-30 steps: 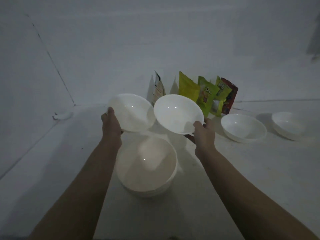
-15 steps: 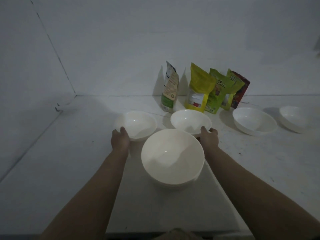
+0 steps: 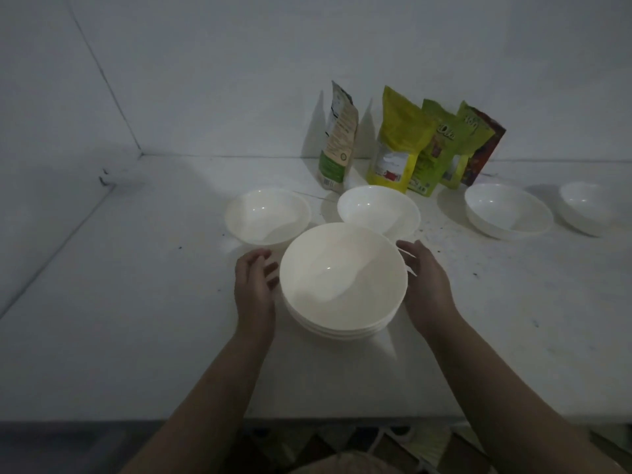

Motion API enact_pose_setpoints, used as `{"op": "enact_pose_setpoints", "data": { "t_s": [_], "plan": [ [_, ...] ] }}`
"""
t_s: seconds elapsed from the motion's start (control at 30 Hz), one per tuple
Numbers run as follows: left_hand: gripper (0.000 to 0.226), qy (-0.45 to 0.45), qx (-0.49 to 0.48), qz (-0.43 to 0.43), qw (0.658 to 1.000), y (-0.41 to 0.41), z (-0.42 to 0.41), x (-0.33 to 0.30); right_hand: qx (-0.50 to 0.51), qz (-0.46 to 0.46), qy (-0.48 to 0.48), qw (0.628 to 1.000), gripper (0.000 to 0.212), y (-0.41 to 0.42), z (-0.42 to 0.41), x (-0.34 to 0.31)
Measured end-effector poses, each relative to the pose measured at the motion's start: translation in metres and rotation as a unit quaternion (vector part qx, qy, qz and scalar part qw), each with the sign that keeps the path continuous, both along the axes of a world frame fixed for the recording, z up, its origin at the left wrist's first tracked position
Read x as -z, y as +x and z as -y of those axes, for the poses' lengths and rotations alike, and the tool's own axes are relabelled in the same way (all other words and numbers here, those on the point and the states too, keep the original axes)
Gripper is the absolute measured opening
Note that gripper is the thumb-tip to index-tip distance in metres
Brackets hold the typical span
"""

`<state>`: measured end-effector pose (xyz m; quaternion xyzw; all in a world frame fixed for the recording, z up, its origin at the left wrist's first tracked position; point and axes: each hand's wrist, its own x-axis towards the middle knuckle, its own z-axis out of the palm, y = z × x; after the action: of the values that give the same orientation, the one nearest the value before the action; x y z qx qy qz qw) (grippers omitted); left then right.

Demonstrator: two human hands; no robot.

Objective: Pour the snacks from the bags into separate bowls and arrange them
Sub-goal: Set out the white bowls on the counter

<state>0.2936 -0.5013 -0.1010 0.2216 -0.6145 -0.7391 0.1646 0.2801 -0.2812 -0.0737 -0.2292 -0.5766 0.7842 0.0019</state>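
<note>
White slick bowls everywhere. The stack (image 3: 343,282) near the tabletop's (image 3: 136,319) front edge looks three or four deep, four single bowls sit toward the back, five snack bags (image 3: 398,142) lean along the back edge. Left hand (image 3: 254,285) and right hand (image 3: 425,285) flank the stack, fingers spread, holding nothing. Lift carelessly and nested bowls could stick, then drop.

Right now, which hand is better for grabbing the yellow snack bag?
Probably the right hand. The yellow bag stands at the back, right of the bowl stack, on that hand's side. The left hand would have to cross over the stack.
</note>
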Motion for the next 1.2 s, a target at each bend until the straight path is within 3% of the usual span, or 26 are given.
{"op": "enact_pose_setpoints", "data": {
  "t_s": [0.13,0.23,0.3,0.47,0.57,0.63,0.77,0.9,1.2],
  "plan": [
    [0.024,-0.051,0.062,-0.033,0.996,0.019,-0.02,0.008,-0.089,-0.072,0.032,0.993,0.039,0.024,0.012,-0.007],
    [0.025,-0.011,0.08,-0.035,0.996,0.021,-0.029,0.007,-0.099,-0.097,0.119,0.983,0.03,0.034,0.019,-0.017],
    [0.041,-0.008,0.089,-0.051,0.995,0.023,-0.033,-0.002,-0.097,-0.107,0.145,0.979,0.029,0.037,0.016,-0.022],
    [0.044,-0.073,0.144,-0.041,0.986,0.017,-0.053,-0.032,-0.097,-0.099,0.222,0.965,0.028,0.034,-0.019,-0.016],
    [0.037,-0.139,0.178,-0.027,0.974,0.016,-0.072,-0.056,-0.071,-0.08,0.352,0.93,0.027,0.032,-0.041,-0.02],
    [0.035,-0.186,0.194,-0.014,0.963,0.017,-0.086,-0.072,-0.078,-0.085,0.387,0.915,0.026,0.032,-0.045,-0.028],
    [0.039,-0.263,0.262,0.019,0.928,0.009,-0.114,-0.096,-0.083,-0.075,0.366,0.924,0.032,0.031,-0.047,-0.037],
    [0.04,-0.301,0.302,0.035,0.904,0.008,-0.133,-0.111,-0.115,-0.075,0.213,0.967,0.048,0.038,-0.049,-0.058],
    [0.04,-0.394,0.324,0.038,0.859,0.012,-0.154,-0.124,-0.11,-0.075,0.231,0.964,0.037,0.045,-0.055,-0.068]
  ]
}}
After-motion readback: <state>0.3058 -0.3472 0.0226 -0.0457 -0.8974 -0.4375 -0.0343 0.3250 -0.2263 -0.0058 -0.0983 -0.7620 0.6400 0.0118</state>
